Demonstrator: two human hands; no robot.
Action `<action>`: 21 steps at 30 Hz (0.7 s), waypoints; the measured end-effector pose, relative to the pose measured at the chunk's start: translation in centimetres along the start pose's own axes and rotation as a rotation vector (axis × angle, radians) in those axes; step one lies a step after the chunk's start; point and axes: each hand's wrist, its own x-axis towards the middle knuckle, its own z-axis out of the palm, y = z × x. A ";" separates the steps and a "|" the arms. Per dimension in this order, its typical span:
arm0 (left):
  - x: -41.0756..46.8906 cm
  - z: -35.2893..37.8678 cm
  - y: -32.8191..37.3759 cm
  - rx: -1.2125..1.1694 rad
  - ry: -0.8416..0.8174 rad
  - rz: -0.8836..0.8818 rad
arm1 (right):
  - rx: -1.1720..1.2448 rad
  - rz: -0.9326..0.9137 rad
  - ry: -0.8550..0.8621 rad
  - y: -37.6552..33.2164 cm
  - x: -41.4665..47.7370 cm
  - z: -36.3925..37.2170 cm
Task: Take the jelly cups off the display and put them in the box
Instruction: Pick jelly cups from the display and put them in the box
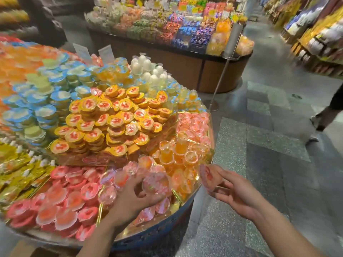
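Jelly cups [74, 197], small clear plastic tubs with pink and red printed lids, heaped thick along the near rim of the round gold-edged display [167, 226]. Heap full to the edge: by the look of it, early in the job, nearly everything left to lift. One clear pink-lidded cup [156, 183] clasped in the left hand [130, 199], fingers curled round it, right above the heap. Second pink-lidded cup [209, 175] pinched in the right hand [235, 191], just off the display's edge, over grey stone floor [259, 164]. No box plainly in view; only a blurred brown patch [42, 252] at lower left, impossible to identify. Farther back, stacked yellow-lidded cups [111, 119] and blue-lidded cups [42, 112].
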 end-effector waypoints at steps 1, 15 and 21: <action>0.8 0.2 -0.1 -0.004 -0.019 -0.003 | 0.011 0.000 0.003 -0.7 0.9 -0.2; 10.2 4.7 -0.7 0.017 0.200 -0.106 | -0.161 0.140 -0.121 -7.1 16.8 -3.8; 15.3 9.3 0.1 0.021 0.396 -0.061 | -0.315 0.210 -0.234 -11.0 24.9 -5.7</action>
